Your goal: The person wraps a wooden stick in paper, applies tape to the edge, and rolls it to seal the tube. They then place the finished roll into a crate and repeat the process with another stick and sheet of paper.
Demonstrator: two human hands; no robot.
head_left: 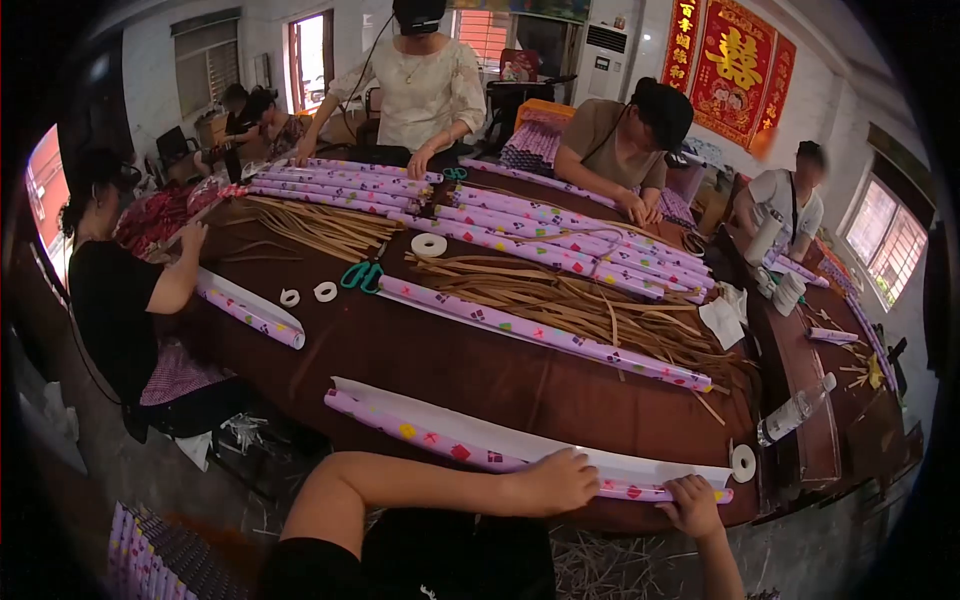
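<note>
A: Nearest first. Left hand?

B: Palm down on the long purple patterned tube at the near edge of the bench, fingers together and pressed flat on it, not wrapped round.

A: Right hand?

B: At the tube's right end, fingers curled over it, clamped on the tube end. A white paper strip lies along the tube's far side, touching it.

A: Near the right hand?

B: 1 tape roll just beside the tube end, and a clear plastic bottle lying tilted on the bench's raised edge.

A: Middle of the bench?

B: Another purple tube running diagonally, a pile of brown strips behind it, green scissors, 2 small tape rolls and 1 bigger one.

A: Left side?

B: Person in black, hand raised, a shorter tube with white paper in front of them.

A: Far side?

B: Many purple tubes laid side by side. 2 people lean over them, hands on the tubes. 1 more person sits at far right. Red wall hanging behind.
</note>
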